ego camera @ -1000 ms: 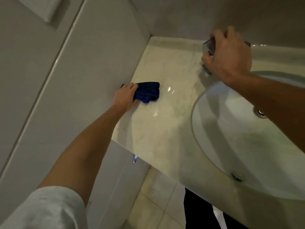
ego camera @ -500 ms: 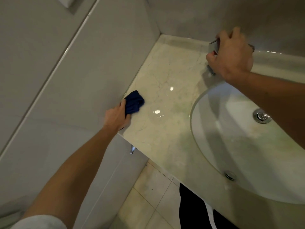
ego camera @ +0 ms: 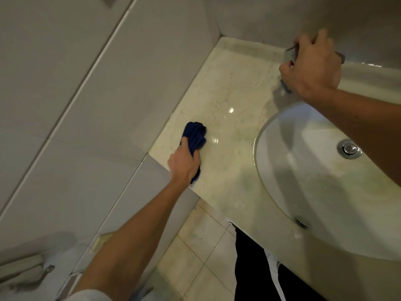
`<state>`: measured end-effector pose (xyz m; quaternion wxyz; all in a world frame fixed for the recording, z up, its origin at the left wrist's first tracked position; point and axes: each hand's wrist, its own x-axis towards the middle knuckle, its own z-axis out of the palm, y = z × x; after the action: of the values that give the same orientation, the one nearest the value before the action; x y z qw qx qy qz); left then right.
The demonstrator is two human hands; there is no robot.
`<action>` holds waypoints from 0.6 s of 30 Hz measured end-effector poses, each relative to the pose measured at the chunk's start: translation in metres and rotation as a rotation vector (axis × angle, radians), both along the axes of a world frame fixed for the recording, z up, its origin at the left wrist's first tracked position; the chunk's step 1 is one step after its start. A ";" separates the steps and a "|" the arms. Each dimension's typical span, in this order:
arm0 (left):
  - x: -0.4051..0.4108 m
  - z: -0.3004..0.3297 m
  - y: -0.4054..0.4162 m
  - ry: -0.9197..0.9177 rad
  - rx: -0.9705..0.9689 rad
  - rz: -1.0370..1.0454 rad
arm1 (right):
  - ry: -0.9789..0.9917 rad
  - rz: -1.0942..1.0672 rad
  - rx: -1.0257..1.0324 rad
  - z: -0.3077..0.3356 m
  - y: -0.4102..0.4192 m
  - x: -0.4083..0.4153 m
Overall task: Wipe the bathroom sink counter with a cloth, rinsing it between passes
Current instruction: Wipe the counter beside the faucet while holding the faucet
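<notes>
Along the left end of the marble bench [ego camera: 234, 88], beside the tiled side wall [ego camera: 108, 105], the left hand [ego camera: 184, 164] is clamped on a bunched dark-blue cloth [ego camera: 195, 135]. Cloth and hand rest on the bench surface near its front edge, just beside the corner where bench, wall and front edge meet — part of the cloth shows below the palm at the very lip. Bare bench surface lies open behind the cloth as far as the back upstand, and to the right as far as the rim of the oval sink [ego camera: 325, 203]; two small light reflections show on this stretch.

At the back of the bench the right hand [ego camera: 312, 66] is closed over the chrome tap [ego camera: 289, 54], only slivers of metal showing past the fingers. Its forearm crosses above the basin's upper right portion.

Within the sink, the drain plug [ego camera: 349, 149] sits near the forearm and the overflow hole [ego camera: 303, 222] lies close to the front rim. No running water can be made out.

Below the front edge — beige floor tiles [ego camera: 195, 257] and dark trousers [ego camera: 251, 268].
</notes>
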<state>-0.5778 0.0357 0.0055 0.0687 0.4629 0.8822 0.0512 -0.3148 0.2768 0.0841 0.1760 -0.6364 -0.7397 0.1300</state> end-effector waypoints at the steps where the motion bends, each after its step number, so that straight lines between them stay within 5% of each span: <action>1: 0.017 -0.001 0.000 -0.021 0.005 -0.003 | -0.003 -0.003 -0.002 0.000 0.000 0.000; 9: 0.161 0.005 0.031 -0.173 -0.116 -0.082 | -0.006 -0.002 -0.008 0.001 0.000 -0.001; 18: 0.199 0.027 0.036 -0.550 0.169 -0.202 | -0.005 0.012 -0.015 0.000 0.002 0.001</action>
<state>-0.3790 0.0715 0.0324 0.2713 0.5210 0.7727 0.2406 -0.3141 0.2788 0.0837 0.1685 -0.6337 -0.7429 0.1348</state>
